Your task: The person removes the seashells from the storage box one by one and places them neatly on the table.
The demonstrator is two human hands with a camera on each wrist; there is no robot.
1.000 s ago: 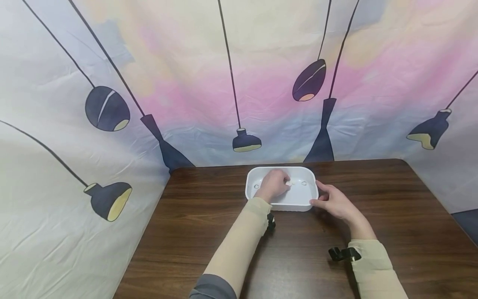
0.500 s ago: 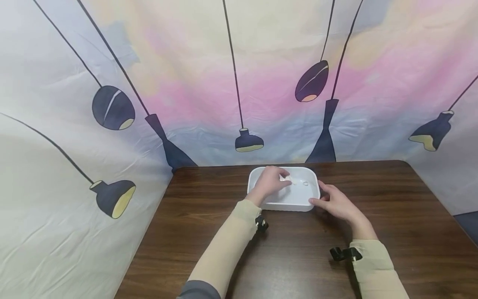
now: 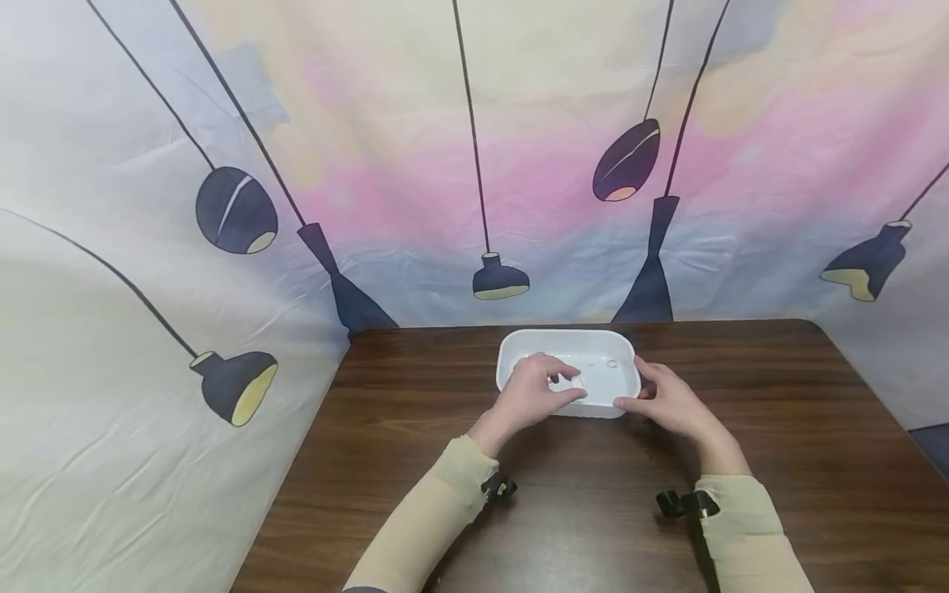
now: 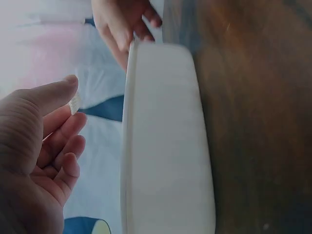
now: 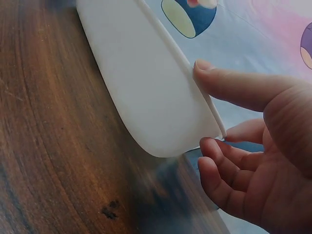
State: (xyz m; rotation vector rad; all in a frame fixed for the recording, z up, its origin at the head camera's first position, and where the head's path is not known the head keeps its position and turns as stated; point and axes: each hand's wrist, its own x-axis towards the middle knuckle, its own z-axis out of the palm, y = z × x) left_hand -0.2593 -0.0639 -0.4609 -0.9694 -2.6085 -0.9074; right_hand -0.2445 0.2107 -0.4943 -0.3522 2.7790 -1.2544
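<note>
A white rectangular tray [image 3: 569, 339] lies near the far edge of the table. My left hand [image 3: 528, 394] is over its front left part, pinching a small white piece [image 4: 74, 104] between thumb and index finger. In the left wrist view that piece looks ribbed or textured; its exact kind cannot be told. The other left fingers are loosely curled. My right hand [image 3: 670, 402] holds the tray's right end, thumb on the front rim and fingers at the right side, as the right wrist view also shows. Inside the tray is a small ring-like outline [image 3: 611, 363].
The dark wood-grain table [image 3: 593, 494] extends in front of the tray and to both sides. Behind it hangs a pastel cloth [image 3: 415, 206] printed with dark lamps. A black wrist mount [image 3: 498, 487] is strapped to the left forearm, another black mount [image 3: 685, 503] to the right.
My left hand has moved up from inside the tray and back toward the front rim, bringing the small white piece with it. The right hand has kept its place on the tray.
</note>
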